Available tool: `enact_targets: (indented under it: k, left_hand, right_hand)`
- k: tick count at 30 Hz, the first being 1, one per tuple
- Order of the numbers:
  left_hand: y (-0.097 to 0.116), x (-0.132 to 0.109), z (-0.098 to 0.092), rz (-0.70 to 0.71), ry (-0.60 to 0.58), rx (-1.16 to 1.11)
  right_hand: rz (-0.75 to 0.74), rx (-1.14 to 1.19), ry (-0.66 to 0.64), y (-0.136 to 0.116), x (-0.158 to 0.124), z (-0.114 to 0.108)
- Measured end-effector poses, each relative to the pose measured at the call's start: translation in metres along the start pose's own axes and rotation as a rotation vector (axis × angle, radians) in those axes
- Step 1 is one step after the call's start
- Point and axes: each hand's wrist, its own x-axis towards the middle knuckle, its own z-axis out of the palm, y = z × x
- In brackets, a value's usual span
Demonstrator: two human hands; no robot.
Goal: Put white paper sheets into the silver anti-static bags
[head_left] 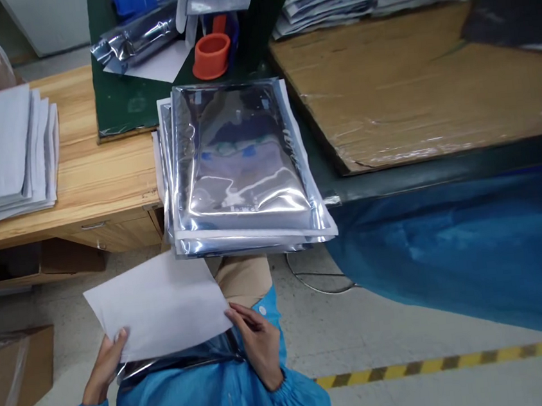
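Two hands are pinching a thin, floppy paper sheet point(158, 305) by its side edges, the left hand point(105, 369) and right hand point(259, 343) keeping it above a slippery foil bag point(178, 361).

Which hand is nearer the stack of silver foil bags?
Right hand: just below the stack of silver foil bags. Left hand: farther, to the stack's lower left. Both hold a white sheet.

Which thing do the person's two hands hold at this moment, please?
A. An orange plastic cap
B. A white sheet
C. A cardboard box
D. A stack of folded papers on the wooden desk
B. The left hand and the right hand both grip the edges of the white sheet.
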Motion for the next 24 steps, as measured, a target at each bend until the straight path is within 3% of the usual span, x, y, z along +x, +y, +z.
enact_targets:
  k: [4, 7, 10, 14, 16, 19, 24]
  left_hand:
    - [-0.017, -0.027, 0.0, -0.133, -0.067, 0.044]
    - [-0.028, -0.045, -0.005, -0.238, -0.102, 0.018]
    - [-0.027, -0.05, -0.015, -0.149, -0.096, -0.028]
    - [-0.012, -0.053, -0.024, 0.046, -0.214, 0.051]
    - [-0.003, -0.057, -0.022, 0.116, -0.222, 0.14]
    - [0.002, -0.062, -0.012, 0.197, -0.142, 0.176]
    - [-0.018, -0.043, 0.005, 0.067, 0.034, -0.049]
  right_hand:
    - [0.095, -0.008, -0.101, 0.02, -0.014, -0.022]
    - [0.144, 0.002, -0.206, 0.019, -0.02, -0.032]
    - [0.16, 0.029, -0.341, 0.006, -0.019, -0.031]
    - [0.224, 0.156, -0.574, -0.012, -0.009, -0.018]
    - [0.223, 0.181, -0.546, -0.016, -0.003, -0.011]
    - [0.169, 0.172, -0.455, -0.017, 0.006, 0.003]
    - [0.107, 0.171, -0.367, -0.012, 0.009, 0.027]
